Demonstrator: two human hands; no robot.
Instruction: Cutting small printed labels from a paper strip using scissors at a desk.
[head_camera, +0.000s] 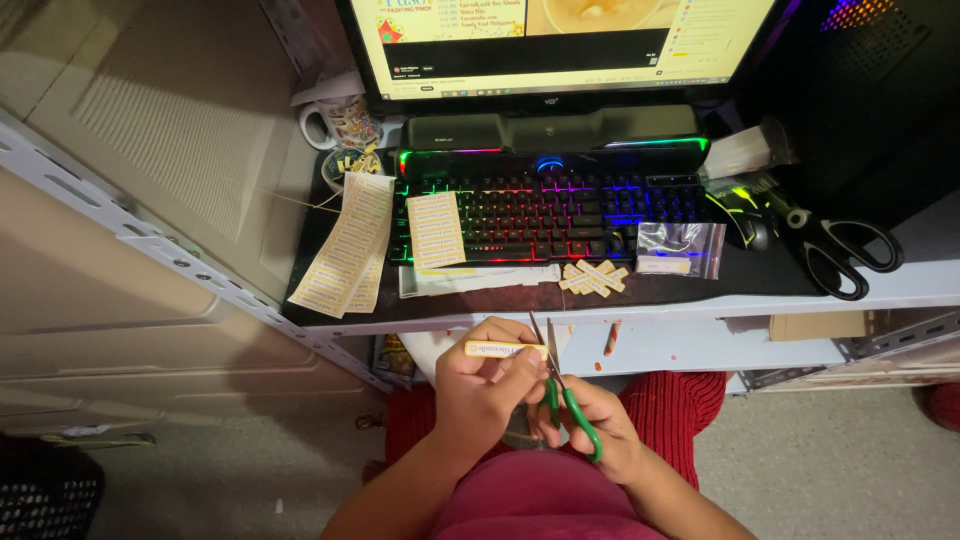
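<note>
My left hand pinches a narrow yellow paper label strip held level in front of the desk edge. My right hand grips small green-handled scissors, blades pointing up beside the strip's right end. Both hands hover over my lap, below the desk. A small pile of cut yellow labels lies on the desk in front of the keyboard.
Uncut label sheets hang off the desk's left side; another sheet rests on the backlit keyboard. A clear plastic bag, large black scissors, a mouse, a mug and a monitor fill the desk.
</note>
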